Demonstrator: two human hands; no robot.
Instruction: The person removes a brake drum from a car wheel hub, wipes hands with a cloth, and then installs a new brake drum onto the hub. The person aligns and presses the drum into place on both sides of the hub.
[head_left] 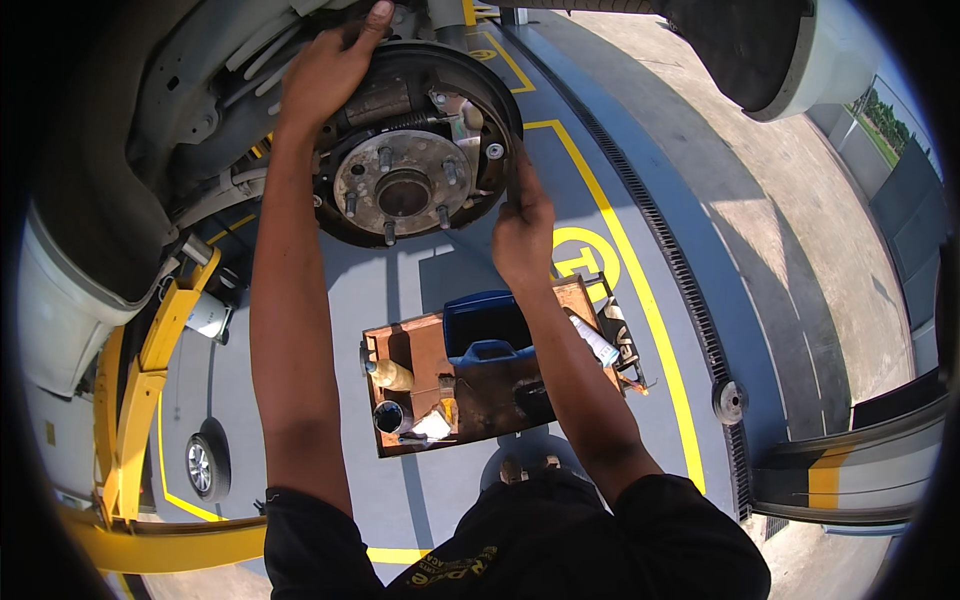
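The left hand is gripping the upper rim of the round rusty steel brake drum assembly under the raised vehicle; the right hand is pinching its lower right edge, above the brown tool tray.

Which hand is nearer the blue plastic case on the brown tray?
Right. The right hand grips the brake assembly's edge just above the blue plastic case; the left hand is higher, at the assembly's top.
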